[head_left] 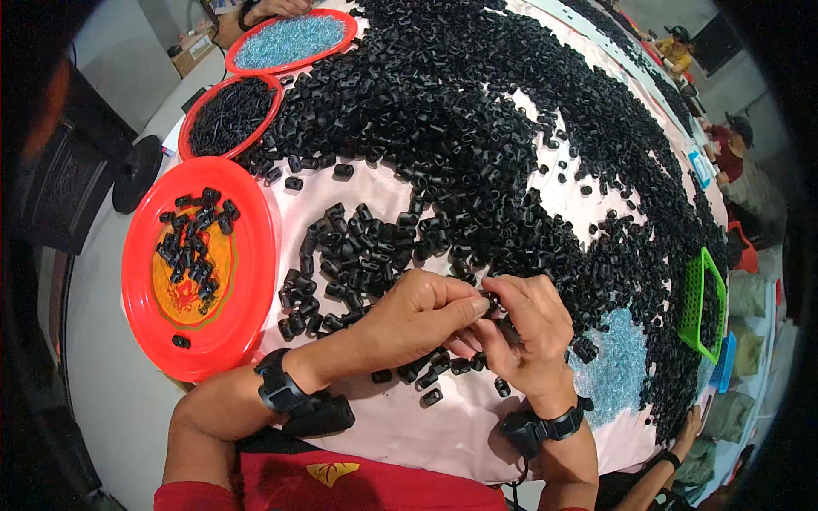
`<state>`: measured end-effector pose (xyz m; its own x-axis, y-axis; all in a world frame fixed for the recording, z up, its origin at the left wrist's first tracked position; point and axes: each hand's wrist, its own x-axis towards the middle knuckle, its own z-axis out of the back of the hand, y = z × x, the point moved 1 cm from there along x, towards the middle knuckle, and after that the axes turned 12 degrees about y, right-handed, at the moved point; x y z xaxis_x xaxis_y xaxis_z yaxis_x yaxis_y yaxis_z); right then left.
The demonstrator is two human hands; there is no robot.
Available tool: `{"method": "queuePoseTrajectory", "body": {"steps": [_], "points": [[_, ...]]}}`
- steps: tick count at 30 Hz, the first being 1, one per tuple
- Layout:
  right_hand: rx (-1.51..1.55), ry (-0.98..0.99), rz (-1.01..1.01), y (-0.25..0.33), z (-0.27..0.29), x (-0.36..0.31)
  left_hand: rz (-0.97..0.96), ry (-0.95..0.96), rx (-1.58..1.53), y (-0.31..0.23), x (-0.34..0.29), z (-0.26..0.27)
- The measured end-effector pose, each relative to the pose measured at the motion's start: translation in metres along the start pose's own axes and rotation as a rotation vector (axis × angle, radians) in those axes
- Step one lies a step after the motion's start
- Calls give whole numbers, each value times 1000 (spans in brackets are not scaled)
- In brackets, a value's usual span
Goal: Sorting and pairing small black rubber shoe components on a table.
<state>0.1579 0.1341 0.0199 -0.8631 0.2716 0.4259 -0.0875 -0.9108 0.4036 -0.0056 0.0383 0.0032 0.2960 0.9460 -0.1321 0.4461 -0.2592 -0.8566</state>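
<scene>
Meeting above the near part of the table, the left hand [426, 319] and the right hand [535, 336] bring their fingertips together around a small black part [492, 300]. The part sits between the two hands, at the tips of the left thumb and the right thumb and forefinger, mostly covered by them. Both hands are nearly closed, thumbs and fingers curled in to a pinch; how the grip is shared between them cannot be told.

Just beyond and left of the hands, a loose cluster of black parts [354, 255] lies on the pale pink cloth [464, 439], with a few more under and nearer than the fingers. Farther off, the large heap of black parts [417, 111] spreads across the table and down its right side. A patch of clear bluish pieces [609, 366] lies just right of the right hand.

On the left, well apart from the fingertips, a red tray [141, 277] bears more black parts. Beyond it stand a second red tray [188, 119] of slim black pieces and a far red tray [351, 32] of bluish pieces, with a co-worker's hand [285, 7] beside it. A green basket [693, 298] leans at the far right; another person's hand [688, 426] shows nearer on that side.
</scene>
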Motion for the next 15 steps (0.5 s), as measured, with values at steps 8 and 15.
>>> {"method": "queuePoseTrajectory", "body": {"steps": [8,15], "points": [[-48,25,-8,0,1,1,-44,-58,8,5,1,-4],[105,21,-27,0,2,6,-13,-62,49,1,-2,-4]]}}
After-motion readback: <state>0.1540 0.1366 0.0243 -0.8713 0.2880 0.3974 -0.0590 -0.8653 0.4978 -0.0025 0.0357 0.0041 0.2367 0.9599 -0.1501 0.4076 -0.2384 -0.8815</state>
